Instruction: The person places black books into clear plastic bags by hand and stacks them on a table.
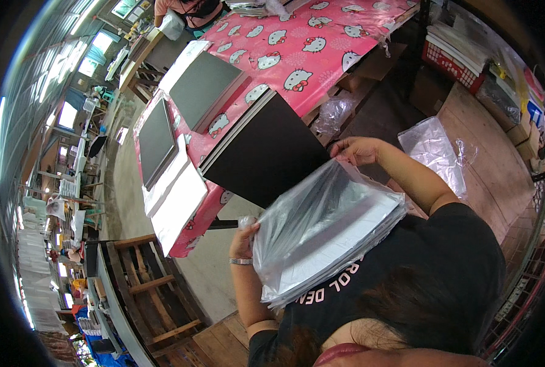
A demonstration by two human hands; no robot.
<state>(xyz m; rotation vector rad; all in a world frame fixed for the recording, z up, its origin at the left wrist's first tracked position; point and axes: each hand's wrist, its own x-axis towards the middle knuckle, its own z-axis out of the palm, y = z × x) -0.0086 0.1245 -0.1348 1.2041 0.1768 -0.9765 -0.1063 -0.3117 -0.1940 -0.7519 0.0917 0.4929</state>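
As we look down from the head camera, our left hand [243, 242] and our right hand [354, 151] spread a thin clear plastic bag [312, 205] between them, above our lap. Our left fingers are curled nearly together on a bunched corner of the bag, with a pale metallic band [241, 262] around that wrist. Our right fingers are bent inward, gripping the opposite upper corner, their tips close together.

Under the bag, against our black T-shirt [434, 263] with pale lettering, lies a stack of thin whitish sheets [336, 251]; we cannot tell whether they are paper or plastic. Just beyond the bag, a thick black rectangular block with pale layered edges [272, 150] juts over the edge of a table with a pink cat-face cover [297, 58]. Its near corner is close to our right hand, but we cannot tell whether they touch.

Farther along the table we see a dark grey rectangular block with pinkish edges [205, 88], a thin dark grey panel [158, 145] and loose white sheets [177, 196]. To our right, a flattened clear plastic package [432, 151] lies on brown wooden boards [489, 162], and a red plastic basket [448, 66] stands beyond it.
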